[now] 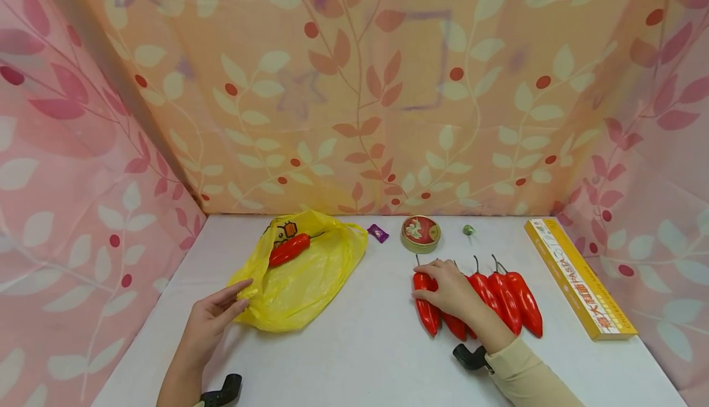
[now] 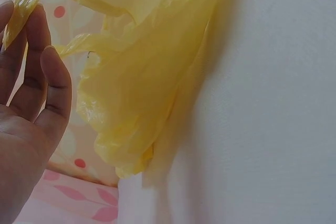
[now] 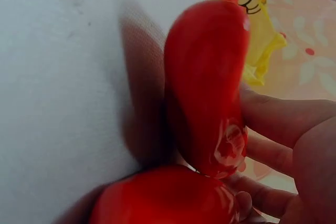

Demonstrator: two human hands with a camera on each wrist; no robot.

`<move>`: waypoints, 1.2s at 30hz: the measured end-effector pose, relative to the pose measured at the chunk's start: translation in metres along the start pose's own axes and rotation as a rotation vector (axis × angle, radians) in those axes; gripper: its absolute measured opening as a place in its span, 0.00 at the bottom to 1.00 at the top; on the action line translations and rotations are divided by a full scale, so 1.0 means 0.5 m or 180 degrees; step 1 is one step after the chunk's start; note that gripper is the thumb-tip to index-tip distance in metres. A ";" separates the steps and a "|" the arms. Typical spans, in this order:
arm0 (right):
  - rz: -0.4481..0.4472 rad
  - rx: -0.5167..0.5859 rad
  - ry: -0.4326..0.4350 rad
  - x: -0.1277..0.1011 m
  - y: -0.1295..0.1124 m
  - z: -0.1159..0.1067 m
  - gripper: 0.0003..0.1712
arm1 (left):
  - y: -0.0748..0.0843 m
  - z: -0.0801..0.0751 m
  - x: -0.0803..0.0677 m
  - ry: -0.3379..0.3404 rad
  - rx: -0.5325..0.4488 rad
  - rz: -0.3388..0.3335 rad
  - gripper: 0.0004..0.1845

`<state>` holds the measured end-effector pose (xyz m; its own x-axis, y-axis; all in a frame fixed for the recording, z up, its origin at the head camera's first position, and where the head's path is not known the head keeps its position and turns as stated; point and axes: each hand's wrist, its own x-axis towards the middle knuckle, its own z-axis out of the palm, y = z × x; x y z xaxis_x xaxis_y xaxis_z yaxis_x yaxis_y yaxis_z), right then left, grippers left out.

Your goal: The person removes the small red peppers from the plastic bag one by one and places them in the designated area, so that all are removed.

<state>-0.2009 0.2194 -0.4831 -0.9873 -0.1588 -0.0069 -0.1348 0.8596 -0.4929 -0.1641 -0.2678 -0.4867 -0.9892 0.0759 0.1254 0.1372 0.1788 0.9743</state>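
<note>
From the head view, lower centre-right, our right hand (image 1: 451,293) curls over the leftmost glossy red plastic chilli pepper (image 1: 425,308) on the white desk (image 1: 360,358). At lower left, our left hand (image 1: 213,321) lies with relaxed fingers against the crumpled yellow plastic bag (image 1: 310,271); better to spread its mouth wide.

Left wrist: straight fingers (image 2: 52,85) beside the bag, gripping nothing.

Right wrist: our grip closes round the pepper; we should lift it clear of its neighbours.

Our left hand (image 1: 213,318) lies at seven o'clock, palm inward, fingers (image 2: 52,85) straight and together, pointing toward two o'clock. Our right hand (image 1: 450,290) sits at five o'clock, fingers (image 3: 273,116) curled in a grip, the sleeved forearm running back toward four o'clock.
</note>
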 end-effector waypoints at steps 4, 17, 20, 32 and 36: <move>0.0023 -0.0083 0.0009 0.000 -0.002 0.001 0.32 | 0.000 0.000 0.001 0.0008 0.0007 -0.0001 0.25; -0.0058 -0.0088 0.0034 -0.001 -0.023 -0.022 0.32 | 0.004 -0.001 0.000 0.0043 0.0036 0.0033 0.25; -0.0205 -0.0049 0.0057 0.005 -0.040 -0.036 0.31 | 0.004 -0.001 -0.001 0.0040 0.0030 0.0036 0.25; -0.0918 0.0518 0.0177 0.063 -0.148 -0.049 0.26 | -0.002 -0.002 -0.004 0.0048 0.0012 0.0117 0.24; -0.1069 0.0744 0.0215 0.090 -0.177 -0.034 0.23 | -0.001 -0.002 -0.002 0.0053 0.0047 0.0106 0.24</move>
<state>-0.2349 0.1444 -0.4251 -0.8960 -0.3728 0.2414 -0.4354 0.6307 -0.6423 -0.1631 -0.2688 -0.4872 -0.9848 0.0658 0.1610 0.1708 0.1910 0.9666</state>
